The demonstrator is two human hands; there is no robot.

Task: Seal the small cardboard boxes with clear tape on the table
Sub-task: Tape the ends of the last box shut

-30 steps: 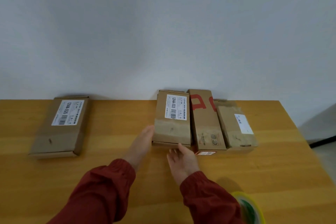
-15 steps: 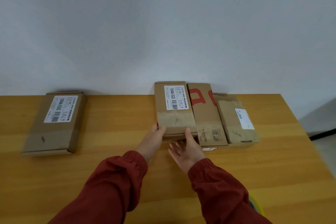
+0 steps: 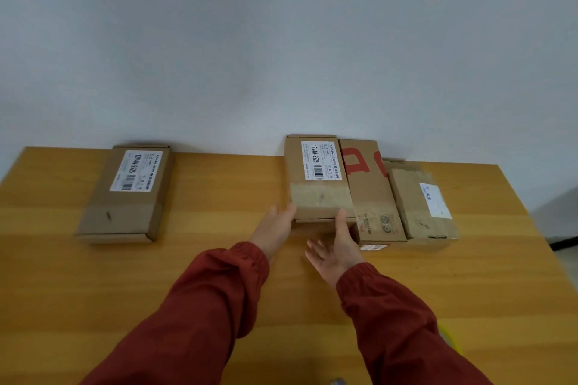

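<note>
1. On my worktop, a lone box lies far left, by the wall.
2. Right of centre, three boxes sit side by side, touching: the left box, the middle box, the right box.
3. My left grip and right grip meet the left box's near end.

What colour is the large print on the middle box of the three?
Red print, head view.
</note>
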